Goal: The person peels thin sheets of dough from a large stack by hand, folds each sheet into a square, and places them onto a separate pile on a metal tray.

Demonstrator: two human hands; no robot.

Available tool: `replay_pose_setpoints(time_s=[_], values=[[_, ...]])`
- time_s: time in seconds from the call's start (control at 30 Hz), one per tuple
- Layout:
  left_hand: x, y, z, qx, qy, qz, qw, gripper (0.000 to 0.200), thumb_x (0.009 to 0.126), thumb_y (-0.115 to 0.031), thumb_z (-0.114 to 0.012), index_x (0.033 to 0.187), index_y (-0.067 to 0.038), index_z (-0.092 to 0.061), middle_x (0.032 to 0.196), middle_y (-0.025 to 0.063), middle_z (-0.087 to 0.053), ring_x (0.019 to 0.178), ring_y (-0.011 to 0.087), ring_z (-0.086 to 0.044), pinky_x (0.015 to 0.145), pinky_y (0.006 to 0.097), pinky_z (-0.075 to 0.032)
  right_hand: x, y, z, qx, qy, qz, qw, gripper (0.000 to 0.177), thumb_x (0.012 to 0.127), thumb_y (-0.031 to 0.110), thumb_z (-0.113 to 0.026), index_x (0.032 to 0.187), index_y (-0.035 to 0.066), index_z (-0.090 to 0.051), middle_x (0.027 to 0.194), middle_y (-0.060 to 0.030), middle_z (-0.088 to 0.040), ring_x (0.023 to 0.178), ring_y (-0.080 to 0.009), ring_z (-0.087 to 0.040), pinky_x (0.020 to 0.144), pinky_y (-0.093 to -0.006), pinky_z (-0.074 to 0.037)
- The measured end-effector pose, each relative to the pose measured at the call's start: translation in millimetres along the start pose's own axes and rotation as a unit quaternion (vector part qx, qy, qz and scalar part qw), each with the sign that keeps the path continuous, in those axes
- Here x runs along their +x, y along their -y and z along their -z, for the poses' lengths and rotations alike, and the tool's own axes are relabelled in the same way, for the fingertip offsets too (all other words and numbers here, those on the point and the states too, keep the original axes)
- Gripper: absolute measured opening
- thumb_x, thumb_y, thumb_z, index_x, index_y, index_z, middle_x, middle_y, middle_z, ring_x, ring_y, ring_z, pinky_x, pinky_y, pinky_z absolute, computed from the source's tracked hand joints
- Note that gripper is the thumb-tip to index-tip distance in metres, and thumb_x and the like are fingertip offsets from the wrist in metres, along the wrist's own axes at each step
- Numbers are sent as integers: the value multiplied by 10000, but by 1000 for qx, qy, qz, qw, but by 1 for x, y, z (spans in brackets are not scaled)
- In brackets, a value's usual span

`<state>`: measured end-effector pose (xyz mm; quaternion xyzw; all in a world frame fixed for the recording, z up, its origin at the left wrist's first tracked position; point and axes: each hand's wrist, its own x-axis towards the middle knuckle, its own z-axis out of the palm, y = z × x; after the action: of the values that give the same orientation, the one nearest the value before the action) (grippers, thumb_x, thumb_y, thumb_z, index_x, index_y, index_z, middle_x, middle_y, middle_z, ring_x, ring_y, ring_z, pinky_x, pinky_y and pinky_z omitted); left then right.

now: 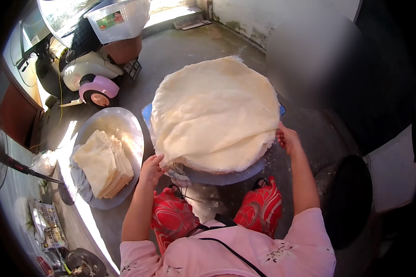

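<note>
A tall stack of large, thin, pale round sheets (208, 97), like dough or bean curd skin, stands in front of me. My left hand (152, 170) pinches the near left edge of the top sheet. At the stack's right side, my right hand (288, 139) grips the same sheet's edge between thumb and fingers. Between the hands the sheet's near edge is lifted and drawn back in a slanting fold, baring the layer below. To the left, a pile of folded pale sheets (107, 164) rests on a round metal tray (130, 127).
A blue support (147, 113) shows under the stack. A scooter (90, 69) with a pink-guarded small wheel and a white basket (120, 21) stands at the upper left. A fan (30, 171) and a wire basket (53, 224) are at far left. A dark round object (346, 201) is at right.
</note>
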<state>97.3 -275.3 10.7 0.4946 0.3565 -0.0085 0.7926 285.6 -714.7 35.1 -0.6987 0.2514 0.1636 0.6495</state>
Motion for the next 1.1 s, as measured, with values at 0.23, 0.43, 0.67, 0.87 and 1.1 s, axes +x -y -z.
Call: replay_pose_setpoints(time_s=[0.23, 0.43, 0.67, 0.87, 1.1], values=[[-2, -18, 6, -67, 9, -49, 997, 215, 767, -132, -648, 961, -121, -556, 801, -23, -572, 625, 98, -508, 570, 250, -422, 3, -2, 1, 148, -11, 143, 979, 160, 807, 224, -656, 717, 133, -560, 585, 45, -523, 475, -39, -476, 420, -158, -365], [-8, -21, 12, 41, -18, -23, 999, 273, 772, -126, -648, 1029, -92, -561, 864, 20, -592, 743, 132, -547, 642, 287, -436, 5, -32, 15, 350, -14, 51, 935, 176, 812, 275, -638, 772, 119, -566, 660, 15, -567, 590, -83, -545, 513, -205, -447], [-40, -18, -81, 492, -71, -507, 704, 503, 769, -183, -653, 1201, 1, -474, 1219, 199, -466, 1164, 369, -399, 1000, 423, -310, -3, -33, 10, 205, 17, 3, 979, 191, 796, 226, -675, 886, 78, -592, 775, -14, -596, 645, -116, -561, 548, -218, -474], [-21, 50, -190, 469, 198, -456, 730, 597, 899, -336, -526, 1331, 29, -336, 1394, 219, -334, 1319, 376, -264, 1066, 407, -252, -1, -25, 3, 380, 52, 4, 924, 237, 764, 66, -683, 972, 50, -569, 804, -21, -575, 642, -110, -544, 540, -203, -471], [-32, 97, -228, 581, 183, -421, 672, 605, 931, -411, -370, 1323, 48, -327, 1355, 235, -369, 1317, 373, -268, 1073, 455, -187, -55, 32, -85, 132, 88, 268, 950, 384, 765, 64, -671, 1111, 1, -517, 811, -9, -563, 663, -93, -544, 568, -211, -454]])
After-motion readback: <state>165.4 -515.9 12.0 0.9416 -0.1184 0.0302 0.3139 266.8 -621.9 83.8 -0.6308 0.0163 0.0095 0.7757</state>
